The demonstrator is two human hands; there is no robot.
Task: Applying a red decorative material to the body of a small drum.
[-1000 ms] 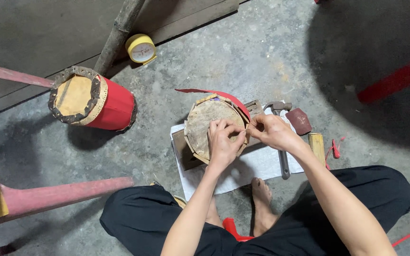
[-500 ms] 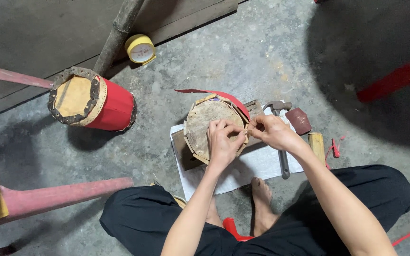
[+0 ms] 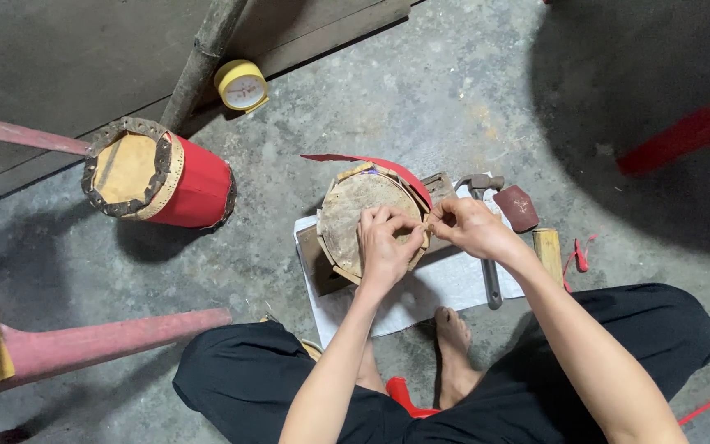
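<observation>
Hammer (image 3: 486,247) beside drum (image 3: 363,218) (perhaps touching right hand (image 3: 474,228)).

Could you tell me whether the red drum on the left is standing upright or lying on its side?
Lying on its side: the red drum rests on the concrete floor, red shell along the ground, its tan head facing sideways towards the left.

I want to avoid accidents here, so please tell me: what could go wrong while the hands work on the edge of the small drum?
1. The left hand and right hand pinch close together at the rim of the small drum; a slip could hurt a finger.
2. The hammer lies just under the right forearm and might be knocked.
3. The bare foot rests near the work, so a dropped thing could hit it.
</observation>
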